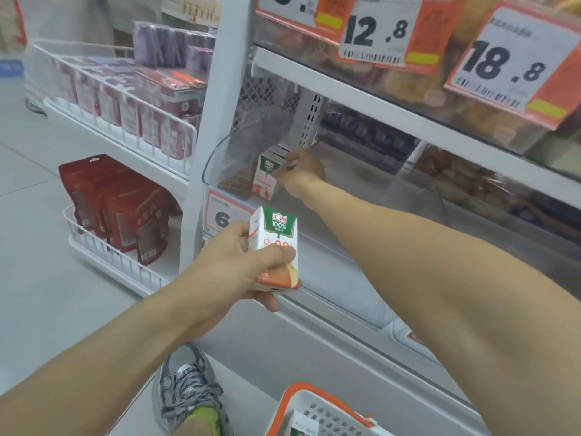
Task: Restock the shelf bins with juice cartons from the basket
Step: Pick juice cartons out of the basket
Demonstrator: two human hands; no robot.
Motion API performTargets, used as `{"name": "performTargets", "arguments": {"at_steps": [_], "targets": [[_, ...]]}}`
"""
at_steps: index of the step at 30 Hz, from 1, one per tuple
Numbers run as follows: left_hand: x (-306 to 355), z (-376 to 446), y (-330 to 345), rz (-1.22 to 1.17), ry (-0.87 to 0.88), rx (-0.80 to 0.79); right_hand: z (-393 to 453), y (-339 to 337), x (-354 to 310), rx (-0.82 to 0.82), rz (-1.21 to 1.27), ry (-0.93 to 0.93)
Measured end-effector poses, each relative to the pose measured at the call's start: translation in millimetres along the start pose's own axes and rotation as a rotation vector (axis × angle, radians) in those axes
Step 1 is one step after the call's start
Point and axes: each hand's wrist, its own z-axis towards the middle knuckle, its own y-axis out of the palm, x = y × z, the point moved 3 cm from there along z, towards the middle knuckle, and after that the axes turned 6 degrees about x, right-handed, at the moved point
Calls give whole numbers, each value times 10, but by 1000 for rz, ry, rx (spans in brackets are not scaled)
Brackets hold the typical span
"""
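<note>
— Clear plastic bin [217, 158] holds 1 carton [264, 177] so far; the right hand [301, 174] pinches it in place.
— And the left hand [239, 262] grips another carton [276, 243]; more wait in the basket [327, 410].

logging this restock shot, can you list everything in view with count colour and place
juice cartons: two, white with green tops; one in the left hand, one in the clear bin
clear bin: one, on the shelf
basket: one, white with orange rim, bottom edge
price tags: several, orange and white, shelf edges
red pouches: several, low rack on the left
shoe: one, grey, on the floor
hands: left holds a carton; right grips the bin carton
</note>
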Motion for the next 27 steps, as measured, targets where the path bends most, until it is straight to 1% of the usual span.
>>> {"name": "performTargets", "arguments": {"at_steps": [3,4,7,8,9,11,14,15,18,21,22,23,24,26,27], "targets": [[46,-55,95,20,37,-18,-187,-269,1,-42,-57,-17],[54,-81,133,28,42,-26,-295,-409,6,-50,-23,-28],[73,-168,276,24,43,-51,-893,-941,-42,-146,256,4],[84,-193,340,19,42,-66,-1138,-1139,-68,-189,291,2],[99,-216,414,11,40,-87,-1358,-1331,-59,-231,286,-5],[144,-269,600,-26,31,-146,-1717,-1681,32,-306,200,-19],[189,-371,954,-57,20,-268,-2091,-2120,270,-327,119,11],[172,-397,1075,-31,17,-310,-2187,-2233,341,-333,149,25],[44,-472,1435,140,9,-422,-2377,-2462,543,-347,358,92],[-67,-544,1727,257,7,-476,-2493,-2641,736,-325,431,131],[-82,-550,1788,305,40,-466,-2509,-2707,796,-318,446,131],[-76,-541,1824,397,122,-433,-2512,-2783,848,-305,459,123],[-54,-517,1834,516,244,-372,-2493,-2874,902,-281,468,110],[33,-450,1792,694,503,-176,-2404,-3068,998,-205,472,100],[74,-413,1762,735,600,-88,-2334,-3152,1038,-159,467,109]]}}
